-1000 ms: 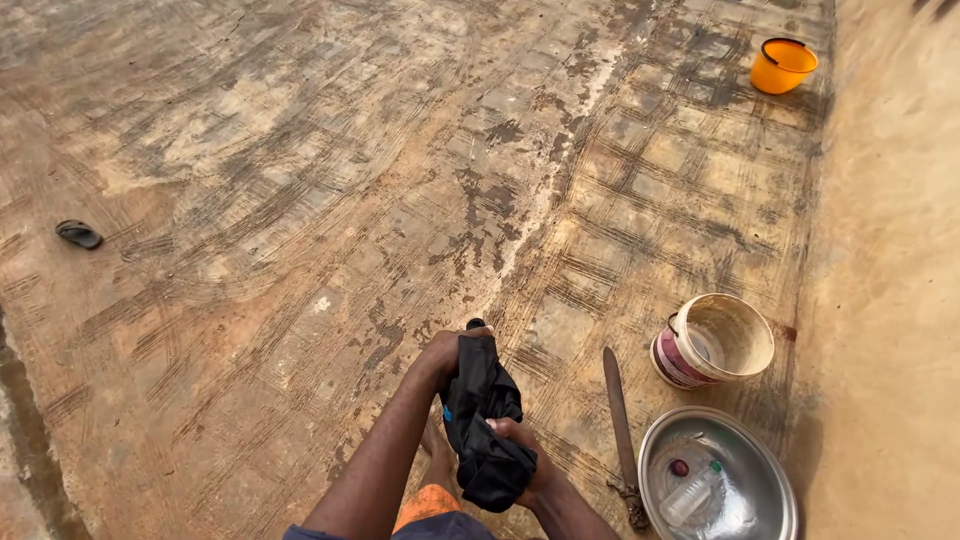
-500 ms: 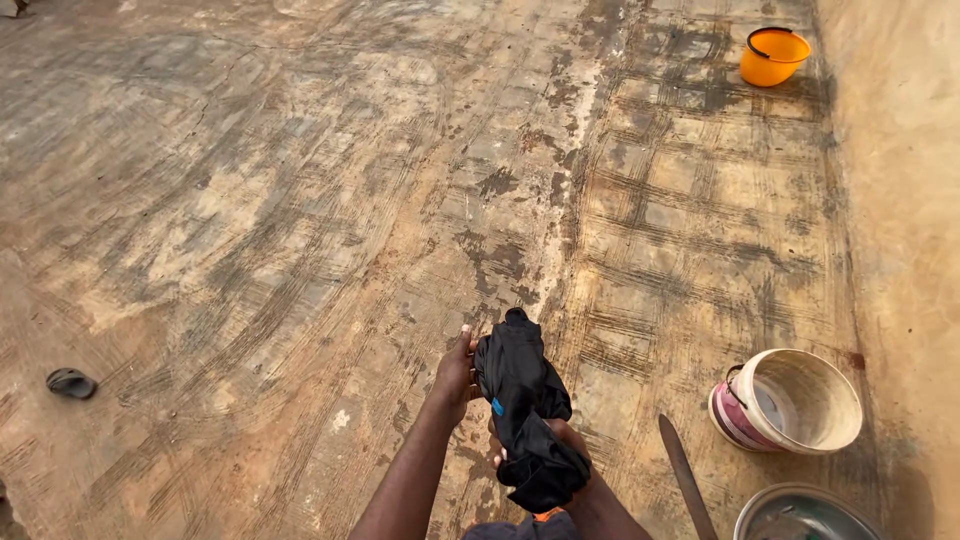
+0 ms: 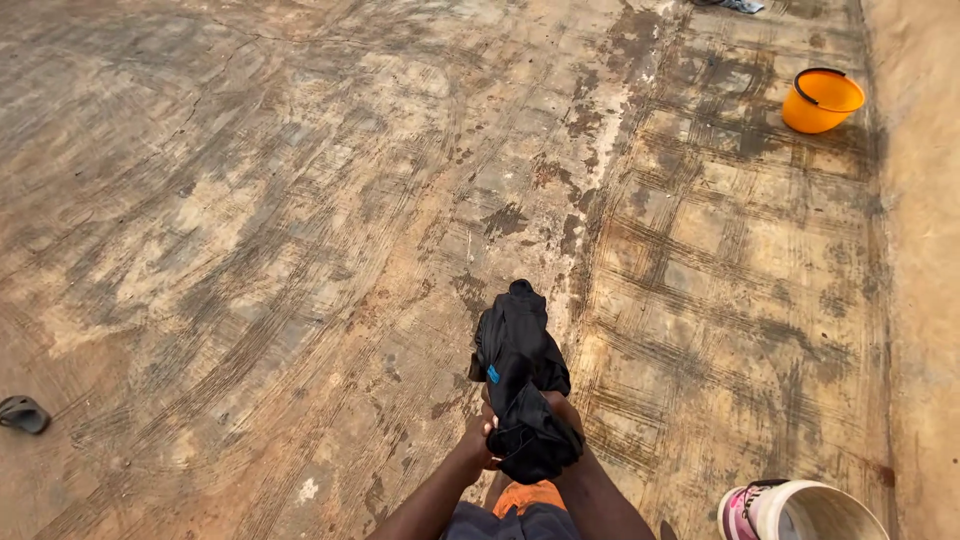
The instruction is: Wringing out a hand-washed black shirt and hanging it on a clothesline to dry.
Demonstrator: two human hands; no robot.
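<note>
A bunched, twisted black cloth [image 3: 520,370] with a small blue tag stands upright between both my hands, low in the middle of the view. My left hand [image 3: 476,441] grips its lower left side. My right hand [image 3: 562,408] is mostly hidden behind the cloth, closed on its lower part. The cloth's upper end pokes up free above both hands. Below the hands shows a bit of orange and dark clothing [image 3: 525,505].
Stained, scored concrete ground [image 3: 300,220] spreads all around. An orange bucket [image 3: 820,99] stands at far right top. A cream bucket with pink band [image 3: 800,512] lies at bottom right. A dark slipper [image 3: 22,413] lies at the left edge. A sandy strip [image 3: 925,250] runs along the right.
My left hand slid from the cloth's upper part down to its lower end next to the right hand. The view tilted up; the metal basin and long blade left the frame.
</note>
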